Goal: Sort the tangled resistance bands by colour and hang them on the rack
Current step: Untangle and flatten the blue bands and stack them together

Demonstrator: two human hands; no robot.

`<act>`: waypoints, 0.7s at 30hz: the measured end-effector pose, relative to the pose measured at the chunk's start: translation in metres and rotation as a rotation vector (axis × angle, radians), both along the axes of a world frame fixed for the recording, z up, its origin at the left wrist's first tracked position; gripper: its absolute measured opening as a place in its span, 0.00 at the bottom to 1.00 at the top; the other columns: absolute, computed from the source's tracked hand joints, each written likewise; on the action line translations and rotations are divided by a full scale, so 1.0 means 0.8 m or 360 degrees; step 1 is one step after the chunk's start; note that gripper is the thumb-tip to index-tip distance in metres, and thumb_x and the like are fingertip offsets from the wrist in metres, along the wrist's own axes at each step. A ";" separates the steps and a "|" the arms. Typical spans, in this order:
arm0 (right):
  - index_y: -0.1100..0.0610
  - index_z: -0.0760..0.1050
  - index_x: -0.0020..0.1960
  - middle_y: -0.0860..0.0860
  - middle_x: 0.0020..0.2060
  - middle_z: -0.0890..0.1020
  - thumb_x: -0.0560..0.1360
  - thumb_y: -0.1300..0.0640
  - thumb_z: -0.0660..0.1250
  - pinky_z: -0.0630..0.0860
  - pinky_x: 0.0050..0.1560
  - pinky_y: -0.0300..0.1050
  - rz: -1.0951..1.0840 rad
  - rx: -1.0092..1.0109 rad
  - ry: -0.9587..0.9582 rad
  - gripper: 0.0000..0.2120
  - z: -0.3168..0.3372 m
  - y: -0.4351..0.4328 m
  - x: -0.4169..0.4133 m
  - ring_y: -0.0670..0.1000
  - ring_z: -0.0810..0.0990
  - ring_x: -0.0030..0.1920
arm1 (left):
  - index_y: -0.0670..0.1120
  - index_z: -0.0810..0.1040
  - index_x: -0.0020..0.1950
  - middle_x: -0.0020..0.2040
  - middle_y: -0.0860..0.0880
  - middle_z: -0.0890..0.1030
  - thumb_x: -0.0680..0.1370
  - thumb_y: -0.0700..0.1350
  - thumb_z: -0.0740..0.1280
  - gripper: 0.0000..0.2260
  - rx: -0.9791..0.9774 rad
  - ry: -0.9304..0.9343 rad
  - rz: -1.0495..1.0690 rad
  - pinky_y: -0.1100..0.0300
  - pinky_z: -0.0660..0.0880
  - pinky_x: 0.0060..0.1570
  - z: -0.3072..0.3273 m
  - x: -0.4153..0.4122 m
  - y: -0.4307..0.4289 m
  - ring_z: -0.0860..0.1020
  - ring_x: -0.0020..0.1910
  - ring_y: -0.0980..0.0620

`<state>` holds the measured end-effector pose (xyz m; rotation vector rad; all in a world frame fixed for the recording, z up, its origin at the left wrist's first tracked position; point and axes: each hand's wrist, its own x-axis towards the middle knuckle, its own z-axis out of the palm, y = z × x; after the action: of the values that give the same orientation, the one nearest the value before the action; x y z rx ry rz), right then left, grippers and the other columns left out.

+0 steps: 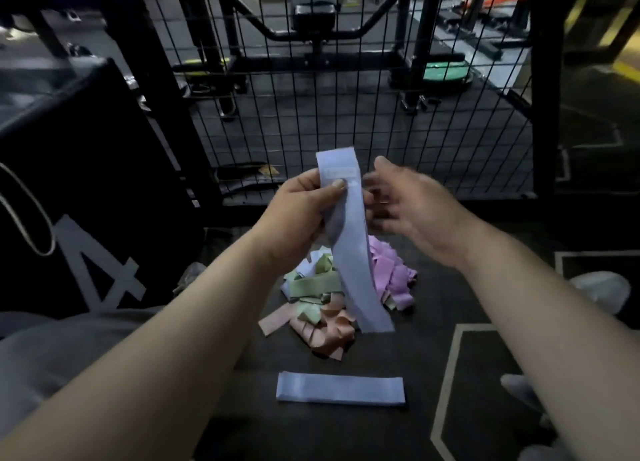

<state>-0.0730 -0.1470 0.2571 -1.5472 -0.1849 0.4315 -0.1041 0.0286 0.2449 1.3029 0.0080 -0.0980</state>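
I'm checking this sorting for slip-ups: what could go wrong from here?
The left grip pinches only the top of the held blue band; its tail hangs near the tangled pile and might snag there. The light is dim, so pale blue could be mistaken for the pink bands beside it.

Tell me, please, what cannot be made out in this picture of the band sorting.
Head view only:
1. Right hand: motion blur; whether its fingers touch the held blue band is unclear.
2. Label on that band: too small and pale to read.
3. Pile: the held band covers its middle, so the count is hidden.
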 end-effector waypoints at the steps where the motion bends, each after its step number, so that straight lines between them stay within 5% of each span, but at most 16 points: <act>1: 0.61 0.75 0.60 0.56 0.47 0.82 0.79 0.38 0.61 0.80 0.55 0.56 0.0164 -0.0025 0.0093 0.26 0.004 -0.002 -0.009 0.58 0.83 0.50 | 0.37 0.79 0.59 0.51 0.38 0.84 0.82 0.36 0.62 0.09 -0.0072 -0.0003 0.0026 0.51 0.82 0.46 0.006 -0.006 -0.001 0.83 0.45 0.44; 3: 0.60 0.77 0.61 0.56 0.52 0.85 0.76 0.37 0.64 0.81 0.55 0.53 0.0387 -0.0191 0.0051 0.28 0.004 -0.005 -0.026 0.57 0.85 0.53 | 0.39 0.78 0.61 0.53 0.41 0.85 0.82 0.34 0.59 0.11 -0.0192 -0.0007 0.0077 0.50 0.82 0.45 0.019 -0.017 -0.001 0.84 0.47 0.45; 6: 0.60 0.80 0.54 0.55 0.49 0.87 0.76 0.57 0.72 0.83 0.54 0.51 0.0370 -0.0367 -0.0200 0.09 -0.002 -0.011 -0.039 0.54 0.86 0.51 | 0.39 0.75 0.67 0.60 0.43 0.83 0.82 0.32 0.57 0.16 -0.0292 -0.0029 0.0123 0.49 0.82 0.49 0.036 -0.028 0.005 0.83 0.57 0.45; 9: 0.60 0.79 0.50 0.55 0.44 0.86 0.78 0.62 0.70 0.81 0.48 0.47 0.0318 -0.0326 -0.0246 0.02 -0.003 -0.019 -0.044 0.52 0.84 0.45 | 0.37 0.75 0.69 0.60 0.43 0.83 0.82 0.35 0.60 0.16 -0.0300 -0.0073 0.0171 0.51 0.82 0.49 0.049 -0.034 0.011 0.83 0.56 0.46; 15: 0.58 0.78 0.54 0.50 0.42 0.82 0.80 0.56 0.68 0.73 0.40 0.40 0.0325 -0.0252 -0.0307 0.06 0.011 -0.030 -0.062 0.48 0.77 0.41 | 0.37 0.79 0.61 0.47 0.42 0.84 0.82 0.44 0.65 0.13 -0.0012 -0.0177 0.0492 0.55 0.80 0.37 0.064 -0.034 0.024 0.83 0.42 0.47; 18: 0.55 0.76 0.62 0.52 0.49 0.86 0.72 0.54 0.76 0.78 0.40 0.38 0.0624 -0.0383 -0.0167 0.20 0.022 -0.042 -0.074 0.50 0.84 0.47 | 0.38 0.80 0.59 0.50 0.40 0.83 0.81 0.44 0.68 0.11 -0.0051 -0.0133 0.0711 0.53 0.81 0.39 0.075 -0.032 0.034 0.82 0.44 0.46; 21: 0.60 0.74 0.65 0.57 0.52 0.85 0.72 0.63 0.77 0.82 0.48 0.50 0.0901 -0.0492 -0.0023 0.23 0.019 -0.046 -0.086 0.59 0.85 0.53 | 0.39 0.81 0.58 0.52 0.40 0.85 0.81 0.44 0.69 0.10 0.0005 -0.0127 0.0863 0.54 0.80 0.41 0.085 -0.031 0.043 0.82 0.44 0.46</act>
<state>-0.1415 -0.1835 0.2719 -1.7923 -0.5971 0.9274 -0.1290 0.0627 0.3132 1.2671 0.2909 0.4168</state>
